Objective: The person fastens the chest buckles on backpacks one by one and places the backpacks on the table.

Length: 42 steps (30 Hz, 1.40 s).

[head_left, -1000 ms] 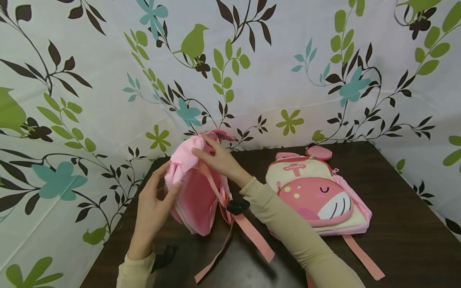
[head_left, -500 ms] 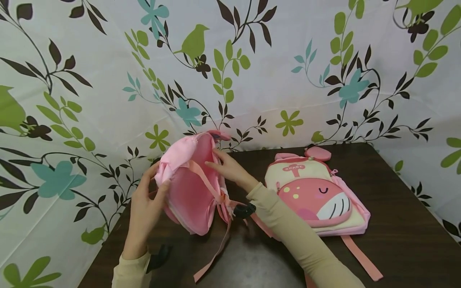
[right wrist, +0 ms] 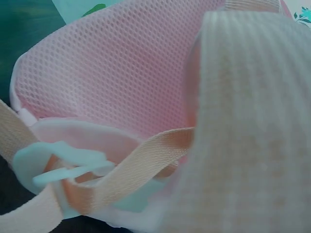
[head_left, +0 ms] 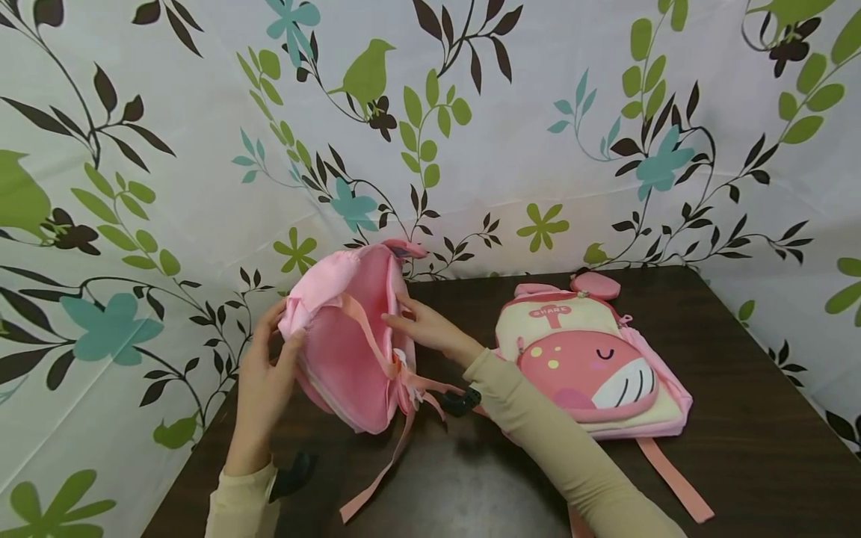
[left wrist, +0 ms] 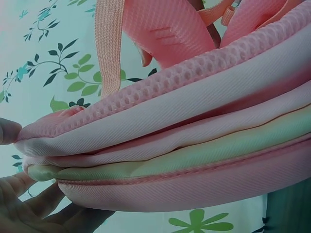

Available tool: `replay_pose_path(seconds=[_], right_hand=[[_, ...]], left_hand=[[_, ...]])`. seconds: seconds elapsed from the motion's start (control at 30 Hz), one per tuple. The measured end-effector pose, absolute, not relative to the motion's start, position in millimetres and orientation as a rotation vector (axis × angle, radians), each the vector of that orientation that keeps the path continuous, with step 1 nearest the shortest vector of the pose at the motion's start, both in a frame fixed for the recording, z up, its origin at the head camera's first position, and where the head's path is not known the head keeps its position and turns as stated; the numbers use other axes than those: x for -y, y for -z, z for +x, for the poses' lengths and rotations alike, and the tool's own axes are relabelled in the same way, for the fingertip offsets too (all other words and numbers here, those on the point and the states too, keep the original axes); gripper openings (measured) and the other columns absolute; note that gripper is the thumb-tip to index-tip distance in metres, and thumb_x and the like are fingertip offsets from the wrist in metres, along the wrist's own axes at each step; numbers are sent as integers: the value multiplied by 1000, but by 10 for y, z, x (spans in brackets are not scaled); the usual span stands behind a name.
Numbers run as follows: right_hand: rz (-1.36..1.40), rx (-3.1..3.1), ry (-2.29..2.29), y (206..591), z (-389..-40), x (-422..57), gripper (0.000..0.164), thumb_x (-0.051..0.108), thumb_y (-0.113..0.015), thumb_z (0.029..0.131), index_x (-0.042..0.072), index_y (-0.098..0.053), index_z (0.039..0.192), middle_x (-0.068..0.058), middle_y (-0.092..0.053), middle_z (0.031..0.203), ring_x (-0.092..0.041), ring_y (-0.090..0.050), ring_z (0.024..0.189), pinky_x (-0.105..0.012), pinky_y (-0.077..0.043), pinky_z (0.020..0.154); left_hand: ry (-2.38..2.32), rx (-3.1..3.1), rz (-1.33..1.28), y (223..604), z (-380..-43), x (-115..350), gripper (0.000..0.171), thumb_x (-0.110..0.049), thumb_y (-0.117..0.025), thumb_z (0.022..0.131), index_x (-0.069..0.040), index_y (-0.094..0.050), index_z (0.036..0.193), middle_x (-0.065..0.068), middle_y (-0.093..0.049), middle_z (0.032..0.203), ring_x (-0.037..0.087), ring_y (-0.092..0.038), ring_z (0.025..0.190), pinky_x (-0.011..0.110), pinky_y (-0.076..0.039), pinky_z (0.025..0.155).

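A pink child's backpack is held up tilted over the left part of the table, its strap side towards me. My left hand grips its left end; in the left wrist view the thumb lies above the layered edge and the fingers below. On the bag's right side, my right hand holds the padded shoulder strap, some fingers hidden behind it. A pale adjuster buckle with peach webbing shows in the right wrist view, beside pink mesh padding. A loose webbing end hangs down.
A second pink and cream backpack with a whale-face pocket lies front up on the dark table, to the right. Its webbing strap trails forward. A patterned cloth hangs behind the table.
My right hand has moved from the bag's top down to its right-side strap. The held backpack has shifted slightly left and spread wider, with the left hand moving along with it.
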State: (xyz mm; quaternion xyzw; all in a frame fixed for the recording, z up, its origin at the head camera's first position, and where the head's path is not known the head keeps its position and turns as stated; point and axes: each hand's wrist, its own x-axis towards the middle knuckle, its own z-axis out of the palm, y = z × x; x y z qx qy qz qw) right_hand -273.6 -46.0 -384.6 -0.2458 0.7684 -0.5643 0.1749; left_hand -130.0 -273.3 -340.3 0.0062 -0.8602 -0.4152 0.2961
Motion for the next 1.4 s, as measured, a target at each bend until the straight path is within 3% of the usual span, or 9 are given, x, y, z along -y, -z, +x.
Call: replay_pose_path(seconds=[0.17, 0.4, 0.63, 1.0, 1.07, 1.13, 1.23, 1.33, 1.4], right_hand=[[-668, -2196, 1547, 3876, -2719, 458, 79, 52, -59, 97, 16, -27, 161, -12, -39, 158, -30, -44, 140, -53, -37, 111], [-695, -2150, 1519, 3886, -2694, 456, 74, 49, -59, 99, 18, -31, 160, -11, -40, 158, -31, -41, 142, -56, -35, 112], [-813, -2075, 1463, 4006, -2669, 476, 71, 39, -61, 100, 13, -31, 159, -13, -39, 157, -30, -38, 144, -53, -35, 113], [-786, -2073, 1433, 4101, -2634, 427, 76, 37, -64, 98, 7, -30, 159, -15, -35, 159, -28, -36, 143, -50, -33, 114], [-789, -2082, 1419, 4119, -2635, 407, 75, 35, -65, 98, 7, -30, 158, -15, -40, 156, -25, -50, 127, -42, -45, 105], [-791, -2075, 1403, 4125, -2629, 384, 74, 33, -65, 98, 7, -30, 159, -23, -51, 142, -23, -60, 97, -33, -54, 82], [-817, -2107, 1374, 4130, -2622, 355, 72, 31, -66, 97, 8, -33, 157, -23, -54, 132, -20, -53, 78, -26, -48, 61], [-851, -2167, 1341, 4129, -2610, 325, 71, 31, -67, 97, 6, -37, 156, -17, -50, 144, -19, -56, 105, -31, -52, 87], [-878, -2206, 1314, 4138, -2609, 302, 71, 30, -66, 97, 4, -37, 155, -15, -44, 151, -24, -50, 123, -39, -44, 106]], left_hand=[[1144, 2275, 49, 3401, -1308, 2748, 49, -27, -57, 103, -30, -46, 151, 3, -55, 143, 24, -52, 126, 26, -42, 87], [1321, 2248, 134, 3408, -1342, 2795, 48, -28, -50, 106, -28, -42, 153, 1, -50, 146, 17, -51, 123, 19, -43, 90], [1439, 2159, 174, 3501, -1403, 2839, 44, -25, -48, 107, -23, -46, 151, 5, -54, 139, 15, -55, 107, 16, -49, 78], [1517, 2157, 205, 3663, -1458, 2856, 42, -24, -47, 107, -15, -47, 148, 11, -54, 136, 16, -58, 106, 18, -53, 73], [1538, 2175, 241, 3687, -1454, 2867, 43, -26, -48, 107, -14, -46, 148, 10, -54, 136, 15, -58, 104, 20, -54, 72], [1586, 2182, 265, 3712, -1452, 2880, 45, -28, -49, 107, -14, -45, 149, 10, -52, 136, 15, -58, 104, 22, -55, 71], [1644, 2198, 271, 3748, -1453, 2891, 47, -31, -50, 106, -14, -42, 149, 12, -49, 137, 13, -57, 106, 24, -56, 72], [1698, 2206, 232, 3793, -1457, 2889, 48, -30, -50, 106, -10, -40, 148, 15, -47, 136, 13, -57, 106, 26, -58, 73], [1727, 2210, 201, 3835, -1459, 2876, 47, -28, -50, 107, -8, -38, 147, 17, -47, 135, 12, -58, 104, 28, -58, 73]])
